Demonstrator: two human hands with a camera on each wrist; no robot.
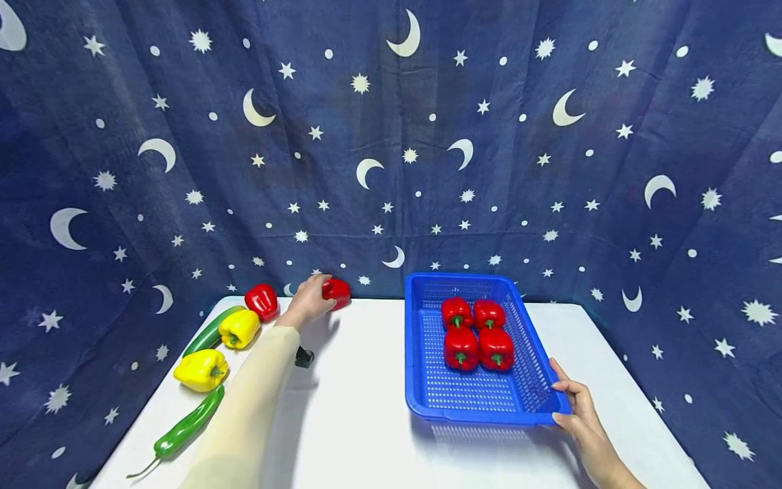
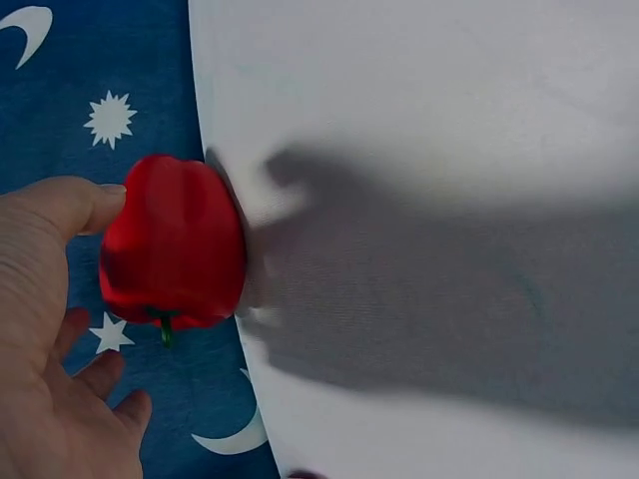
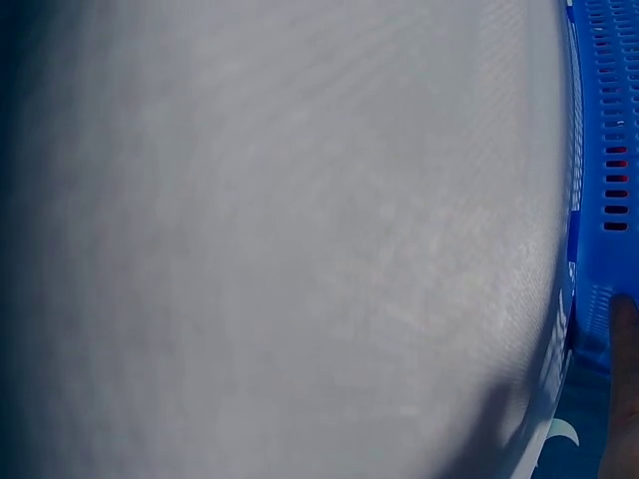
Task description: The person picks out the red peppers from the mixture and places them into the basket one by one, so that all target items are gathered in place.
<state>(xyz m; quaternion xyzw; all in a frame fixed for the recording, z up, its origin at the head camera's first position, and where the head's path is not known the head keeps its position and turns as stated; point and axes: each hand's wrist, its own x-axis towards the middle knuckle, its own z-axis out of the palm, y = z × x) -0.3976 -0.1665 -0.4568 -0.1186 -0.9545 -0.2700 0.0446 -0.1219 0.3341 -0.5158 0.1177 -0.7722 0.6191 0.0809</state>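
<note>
At the table's back edge, my left hand pinches a red bell pepper. In the left wrist view, the thumb presses the side of this pepper, and its green stem faces the lower edge; the other fingers are curled, partly hidden. My right hand grips the near right corner of a blue perforated basket, thumb outside the rim. Inside the basket, several red bell peppers sit close together. Only a finger of the right hand and the basket's side appear in the right wrist view.
Along the table's left side lie another red bell pepper, two yellow bell peppers, a long dark green vegetable and a green chili pepper. A blue star-and-moon curtain hangs behind the white table.
</note>
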